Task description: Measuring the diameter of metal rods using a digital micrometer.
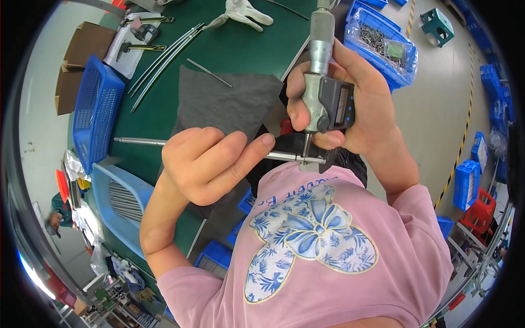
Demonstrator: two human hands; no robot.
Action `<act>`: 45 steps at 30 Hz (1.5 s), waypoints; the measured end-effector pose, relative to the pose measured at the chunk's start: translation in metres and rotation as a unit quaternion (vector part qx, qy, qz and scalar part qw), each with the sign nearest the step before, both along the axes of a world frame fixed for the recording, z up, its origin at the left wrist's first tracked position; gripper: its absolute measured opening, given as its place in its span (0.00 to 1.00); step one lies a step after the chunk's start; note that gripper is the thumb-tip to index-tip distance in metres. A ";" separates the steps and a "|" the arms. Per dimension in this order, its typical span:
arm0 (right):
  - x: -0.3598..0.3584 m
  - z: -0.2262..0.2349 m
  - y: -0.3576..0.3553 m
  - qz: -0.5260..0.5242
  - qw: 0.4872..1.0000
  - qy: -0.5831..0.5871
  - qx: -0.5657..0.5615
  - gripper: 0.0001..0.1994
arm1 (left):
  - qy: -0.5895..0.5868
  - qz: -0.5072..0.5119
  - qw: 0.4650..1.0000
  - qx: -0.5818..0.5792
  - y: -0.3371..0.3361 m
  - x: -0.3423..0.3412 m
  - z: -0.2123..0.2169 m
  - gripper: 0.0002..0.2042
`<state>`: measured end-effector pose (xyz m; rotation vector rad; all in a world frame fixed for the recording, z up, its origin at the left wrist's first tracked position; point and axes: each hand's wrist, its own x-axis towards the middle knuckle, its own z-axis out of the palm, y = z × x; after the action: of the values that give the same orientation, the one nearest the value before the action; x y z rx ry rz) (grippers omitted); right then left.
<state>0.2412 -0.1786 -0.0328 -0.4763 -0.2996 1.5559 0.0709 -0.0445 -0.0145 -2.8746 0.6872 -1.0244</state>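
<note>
Nearest the camera is the person's pink shirt [339, 262] with a blue-and-white bow print. Just beyond it, the left hand [210, 164] is closed around a thin steel rod [139, 141], fingers curled over it and the forefinger stretched along it toward the right; the rod runs level from the left, over the green table [240, 49], and passes through the fist. Its right end sits between the measuring faces of a digital micrometer [328, 93], which stands nearly upright just right of the left hand. The right hand [355, 104] grips the micrometer's frame, thumb on the left side beside the grey display housing, fingers wrapped behind; the ribbed thimble rises above the hand.

Under the rod lies a dark grey cloth [219, 101], spread on the table. Near left, a blue basket [123, 205] holds a bundle of similar rods; farther left stands another blue basket [95, 109]. Beyond the cloth lies one short rod [209, 72], then several long curved rods [164, 57]. At the far edge rest white gloves [243, 12] and, far left, calipers [145, 48] on paper. Far right, a blue bin [383, 44] holds small metal parts in a plastic bag.
</note>
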 end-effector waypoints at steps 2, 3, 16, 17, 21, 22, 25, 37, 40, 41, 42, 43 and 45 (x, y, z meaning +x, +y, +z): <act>0.000 0.000 0.001 0.005 0.999 -0.032 0.001 0.31 | 0.002 -0.001 1.000 -0.001 0.000 0.000 -0.001 0.19; 0.000 0.001 0.001 0.005 1.000 -0.031 0.000 0.31 | 0.004 -0.003 1.000 -0.002 0.000 0.000 -0.001 0.20; -0.006 0.003 0.004 -0.003 0.999 -0.045 -0.020 0.33 | 0.017 0.016 1.000 -0.005 -0.001 -0.006 -0.003 0.22; -0.007 0.003 0.005 -0.002 0.999 -0.045 -0.022 0.33 | 0.017 0.018 1.000 -0.004 0.000 -0.007 -0.003 0.22; -0.008 0.007 0.002 -0.023 0.996 -0.079 -0.045 0.33 | 0.022 0.017 1.000 0.000 -0.003 -0.005 0.000 0.22; -0.008 0.006 0.003 -0.018 0.996 -0.083 -0.041 0.31 | 0.023 0.012 1.000 0.000 -0.002 -0.004 0.000 0.22; -0.010 0.006 0.005 -0.020 0.993 -0.104 -0.044 0.31 | 0.020 0.017 1.000 0.006 -0.003 -0.007 0.000 0.21; -0.014 0.008 0.004 -0.002 0.995 -0.075 -0.060 0.34 | 0.030 0.045 0.999 0.006 -0.005 -0.015 -0.001 0.18; -0.013 0.003 0.003 0.001 0.998 -0.040 -0.041 0.34 | 0.019 0.046 0.999 0.003 -0.005 -0.015 -0.001 0.17; -0.014 0.002 0.004 -0.001 0.999 -0.034 -0.037 0.34 | 0.020 0.046 0.999 0.002 -0.005 -0.016 0.000 0.16; -0.013 0.002 0.004 0.001 0.999 -0.033 -0.036 0.34 | 0.020 0.045 0.999 0.001 -0.005 -0.017 0.000 0.16; -0.013 0.001 0.004 0.008 0.999 -0.020 -0.025 0.32 | 0.021 0.047 0.999 0.002 -0.005 -0.017 0.000 0.16; -0.013 0.001 0.004 0.015 1.000 -0.006 -0.014 0.30 | 0.025 0.051 0.998 0.000 -0.005 -0.017 0.000 0.16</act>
<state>0.2281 -0.1744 -0.0320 -0.5053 -0.2951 1.5898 0.0534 -0.0498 -0.0141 -2.9098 0.5365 -0.9437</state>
